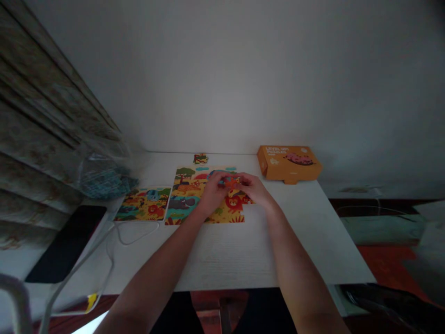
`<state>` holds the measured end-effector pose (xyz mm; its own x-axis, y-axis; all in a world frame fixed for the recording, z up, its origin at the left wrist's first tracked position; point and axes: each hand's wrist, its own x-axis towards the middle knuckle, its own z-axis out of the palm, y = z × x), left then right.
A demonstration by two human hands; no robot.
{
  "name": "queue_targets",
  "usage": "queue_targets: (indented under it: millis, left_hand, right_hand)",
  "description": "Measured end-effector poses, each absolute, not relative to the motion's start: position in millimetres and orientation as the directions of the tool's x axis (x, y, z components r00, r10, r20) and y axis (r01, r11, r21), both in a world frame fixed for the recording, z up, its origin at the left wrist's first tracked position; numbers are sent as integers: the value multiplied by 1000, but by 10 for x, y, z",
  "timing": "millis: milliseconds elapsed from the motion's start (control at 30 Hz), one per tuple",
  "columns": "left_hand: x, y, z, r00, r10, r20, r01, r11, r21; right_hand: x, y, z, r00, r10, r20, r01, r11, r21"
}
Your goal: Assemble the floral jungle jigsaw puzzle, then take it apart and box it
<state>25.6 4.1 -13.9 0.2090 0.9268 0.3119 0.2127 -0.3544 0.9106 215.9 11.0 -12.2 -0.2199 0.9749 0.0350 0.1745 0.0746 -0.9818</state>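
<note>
Along the near edge of the desk [229, 260], both forearms reach in over the white top. Toward its left edge lies a dark flat slab [67, 243], and a small animal picture card [144, 204] sits beyond it, just beside the main event: the puzzle [189, 190], flat around the desk's middle, its right side stepped and uneven. Over it, the left hand [214, 189] and right hand [253, 186] curl inward, fingertips almost meeting; whether either pinches a piece, I can't tell in this dim light! Good form here, I'd judge, means a light fingertip touch, wrists clear of the joined part, edges lined up before pressing straight down. By the far edge, a little cluster of pieces [200, 158]; near the far right corner, an orange box [290, 164].
</note>
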Motion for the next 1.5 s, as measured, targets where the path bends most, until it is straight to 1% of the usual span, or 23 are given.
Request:
queue_targets:
  millis: [67,133,233,333,400,467,633,733,867,967,1200,1500]
  left_hand:
    - [255,14,-139,208,918,338,310,-390,867]
    - [245,0,-132,232,911,341,424,-410,807]
    - [223,5,-127,317,908,274,549,-411,727]
    - [207,23,-134,390,902,184,599,-400,694]
    - [203,28,-137,425,891,163,597,-410,689]
    - [201,23,-132,457,871,178,582,-445,681]
    - [203,-21,-109,528,816,236,565,-545,620]
    - [210,-44,-110,539,814,217,563,-540,626]
    - [215,-48,-115,530,830,175,537,-488,689]
    - [213,-44,-102,530,834,155,533,-470,704]
    - [220,-61,-86,532,830,167,528,-479,701]
    - [219,-60,-114,524,837,156,515,-458,724]
  right_hand:
    - [2193,144,-175,-133,991,33,216,62,-974]
    - [2254,186,-229,6,999,54,219,51,-974]
    - [2374,242,-278,185,979,89,155,60,-986]
    - [2478,260,-237,248,963,109,97,87,-991]
    - [2521,234,-160,232,967,108,101,86,-991]
    - [2542,158,-74,179,980,84,143,58,-988]
    - [2558,-296,-39,41,998,-36,199,-44,-979]
    - [2588,-625,-167,59,997,-48,212,-59,-975]
    - [2626,-865,-334,136,991,21,295,-20,-955]
    - [2616,-888,-369,139,988,73,397,12,-918]
    - [2580,-873,-328,34,984,173,594,119,-796]
    - [2524,-929,-268,-75,937,341,716,289,-635]
